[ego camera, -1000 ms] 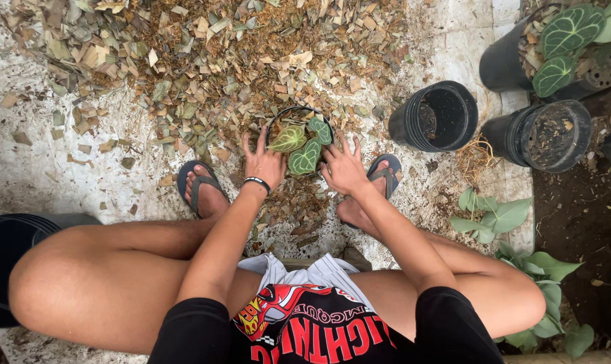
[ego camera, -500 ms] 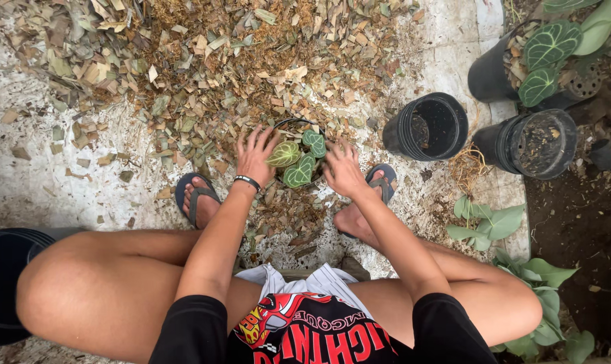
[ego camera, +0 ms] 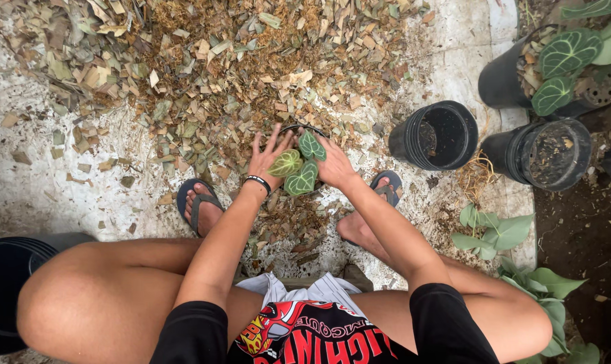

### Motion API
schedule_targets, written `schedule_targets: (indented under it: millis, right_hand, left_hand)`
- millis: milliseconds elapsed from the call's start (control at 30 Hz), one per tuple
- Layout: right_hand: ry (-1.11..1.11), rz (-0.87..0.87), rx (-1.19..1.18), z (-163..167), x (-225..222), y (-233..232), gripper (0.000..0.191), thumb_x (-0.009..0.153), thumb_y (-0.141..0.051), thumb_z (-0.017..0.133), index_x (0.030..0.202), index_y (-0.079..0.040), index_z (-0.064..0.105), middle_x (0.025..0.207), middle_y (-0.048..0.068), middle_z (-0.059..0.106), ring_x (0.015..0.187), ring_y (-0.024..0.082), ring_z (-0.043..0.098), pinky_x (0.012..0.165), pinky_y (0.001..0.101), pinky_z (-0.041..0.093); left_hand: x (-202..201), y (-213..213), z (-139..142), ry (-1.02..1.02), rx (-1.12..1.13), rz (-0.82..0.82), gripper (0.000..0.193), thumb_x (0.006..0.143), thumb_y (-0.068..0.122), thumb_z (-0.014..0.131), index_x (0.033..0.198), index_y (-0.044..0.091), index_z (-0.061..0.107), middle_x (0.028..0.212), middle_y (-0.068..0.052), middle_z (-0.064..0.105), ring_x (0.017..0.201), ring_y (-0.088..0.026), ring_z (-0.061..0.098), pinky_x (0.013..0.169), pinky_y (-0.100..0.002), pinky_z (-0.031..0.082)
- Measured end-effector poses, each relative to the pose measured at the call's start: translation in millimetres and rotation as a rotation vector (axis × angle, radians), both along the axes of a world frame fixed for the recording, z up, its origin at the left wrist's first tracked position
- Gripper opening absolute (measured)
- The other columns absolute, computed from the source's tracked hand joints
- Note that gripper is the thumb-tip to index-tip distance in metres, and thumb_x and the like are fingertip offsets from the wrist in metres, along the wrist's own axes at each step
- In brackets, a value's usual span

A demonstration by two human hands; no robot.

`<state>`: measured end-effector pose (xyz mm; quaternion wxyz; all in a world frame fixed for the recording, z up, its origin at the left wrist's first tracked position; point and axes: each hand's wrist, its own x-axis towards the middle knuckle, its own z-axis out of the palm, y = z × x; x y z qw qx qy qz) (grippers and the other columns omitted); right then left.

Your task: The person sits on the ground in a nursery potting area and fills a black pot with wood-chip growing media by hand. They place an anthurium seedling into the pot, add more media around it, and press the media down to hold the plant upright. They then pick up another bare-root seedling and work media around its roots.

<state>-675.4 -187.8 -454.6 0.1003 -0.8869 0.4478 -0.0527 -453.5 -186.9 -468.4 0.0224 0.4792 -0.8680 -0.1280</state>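
Both hands are on the small black pot [ego camera: 304, 129] between my feet: my left hand [ego camera: 270, 156] lies spread against its left side, fingers fanned out toward the leaf litter [ego camera: 204, 61], and my right hand [ego camera: 330, 165] cups its right side. Neither is clenched; both press flat on the pot and its filling. The young plant [ego camera: 299, 165] with three veined green leaves stands upright between them. Compared with a second ago, the hands sit closer in and higher on the rim, and the plant has stayed centred, which I judge to mean the filling is being firmed around it. The pot rests on the concrete floor [ego camera: 36, 189] at the edge of the litter. One empty black pot [ego camera: 435, 135] stands well apart to the right, beside a soil-filled pot [ego camera: 548, 154]. My sandals [ego camera: 197, 202] flank the work.
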Motion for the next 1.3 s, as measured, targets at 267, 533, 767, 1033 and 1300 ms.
schedule_targets:
  millis: [267,533,767,1033,1300]
  right_hand:
    - [0.049,-0.043,0.217,2,10,-7,0.054,0.095,-0.039,0.058,0.144,-0.017,0.05,0.149,0.012,0.054,0.142,0.031,0.05,0.122,0.0404,0.038]
    - [-0.138,-0.09,0.33,20,14,0,0.066,0.092,-0.029,0.063,0.154,-0.016,0.046,0.148,0.018,0.053,0.132,0.038,0.051,0.109,0.0444,0.044]
    - [-0.09,-0.048,0.024,-2,-32,58,0.048,0.096,-0.02,0.058,0.143,-0.015,0.051,0.155,0.021,0.048,0.151,0.041,0.041,0.131,0.0577,0.022]
    - [-1.216,-0.939,0.784,-35,0,85,0.057,0.104,-0.026,0.046,0.156,-0.011,0.03,0.129,0.02,0.052,0.109,0.034,0.062,0.085,0.0466,0.06]
    - [-0.694,-0.681,0.864,29,36,-9,0.051,0.112,-0.037,0.037,0.156,-0.01,0.039,0.139,0.017,0.062,0.125,0.028,0.061,0.106,0.042,0.049]
  left_hand:
    - [-9,1,-6,-0.005,0.089,0.13,0.064,0.09,0.033,0.067,0.151,0.026,0.049,0.163,-0.003,0.036,0.156,-0.029,0.009,0.117,-0.073,0.005]
    - [-5,0,-1,0.066,0.26,0.126,0.056,0.091,0.035,0.07,0.143,0.024,0.054,0.157,0.0,0.044,0.156,-0.032,0.014,0.122,-0.068,0.009]
    - [19,22,-7,0.469,0.165,0.346,0.059,0.096,0.028,0.062,0.152,0.021,0.045,0.163,-0.018,0.029,0.149,-0.037,0.035,0.124,-0.062,0.024]
    - [10,37,-36,0.652,0.329,0.738,0.03,0.115,0.024,0.049,0.14,0.008,0.052,0.134,-0.024,0.064,0.123,-0.04,0.065,0.109,-0.048,0.052]
    - [31,70,-7,1.068,0.822,1.024,0.052,0.093,0.006,0.051,0.14,0.007,0.029,0.111,-0.028,0.067,0.075,-0.037,0.077,0.061,-0.04,0.063]
